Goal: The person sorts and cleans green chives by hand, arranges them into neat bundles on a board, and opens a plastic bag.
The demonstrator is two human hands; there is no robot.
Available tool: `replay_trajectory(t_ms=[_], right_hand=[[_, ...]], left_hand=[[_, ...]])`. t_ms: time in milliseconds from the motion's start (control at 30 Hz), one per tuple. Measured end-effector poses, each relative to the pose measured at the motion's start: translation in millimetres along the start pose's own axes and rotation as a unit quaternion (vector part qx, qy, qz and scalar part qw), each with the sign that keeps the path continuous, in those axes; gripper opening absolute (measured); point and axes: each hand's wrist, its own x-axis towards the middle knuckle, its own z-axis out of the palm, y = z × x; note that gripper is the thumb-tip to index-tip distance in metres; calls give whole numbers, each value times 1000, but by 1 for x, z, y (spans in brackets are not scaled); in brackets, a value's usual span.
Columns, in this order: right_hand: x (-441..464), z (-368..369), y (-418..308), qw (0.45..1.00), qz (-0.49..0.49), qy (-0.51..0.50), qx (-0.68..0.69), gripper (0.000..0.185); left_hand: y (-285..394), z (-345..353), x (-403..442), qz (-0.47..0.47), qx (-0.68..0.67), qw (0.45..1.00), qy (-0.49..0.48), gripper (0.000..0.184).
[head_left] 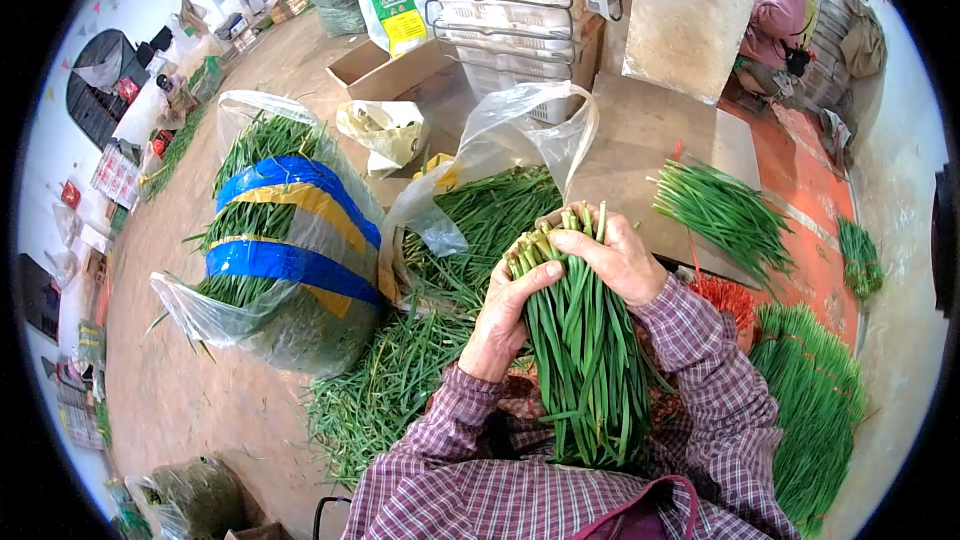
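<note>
A thick bunch of long green stalks hangs from my two hands, pale cut ends up and leaves down over my lap. My left hand wraps the left side of the bunch near its top. On the right side, my right hand is closed round it, the thumb across the stalk ends. Just beyond my hands, an open clear plastic bag holds more greens. A smaller bunch lies on the board to the right.
A taped bag of greens stands at left, beside loose leaves on the floor. Stacked white crates and a cardboard box are ahead. Many bunches and red ties lie right. A person sits at the back right.
</note>
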Motion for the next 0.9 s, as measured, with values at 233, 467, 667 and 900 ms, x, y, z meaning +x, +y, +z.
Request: replay_trajectory(t_ms=[233, 467, 667, 900], right_hand=[[-3, 1, 6, 999, -23, 6, -45, 24], [-11, -1, -5, 995, -22, 69, -65, 27], [-31, -25, -19, 975, -2, 154, 162, 23], [-58, -98, -57, 929, -162, 328, 51, 27]], left_hand=[[0, 0, 3, -13, -1, 1000, -9, 42], [3, 0, 3, -24, -40, 999, 24, 38], [6, -27, 10, -18, -100, 994, -40, 31], [56, -51, 14, 74, -106, 991, -37, 28]])
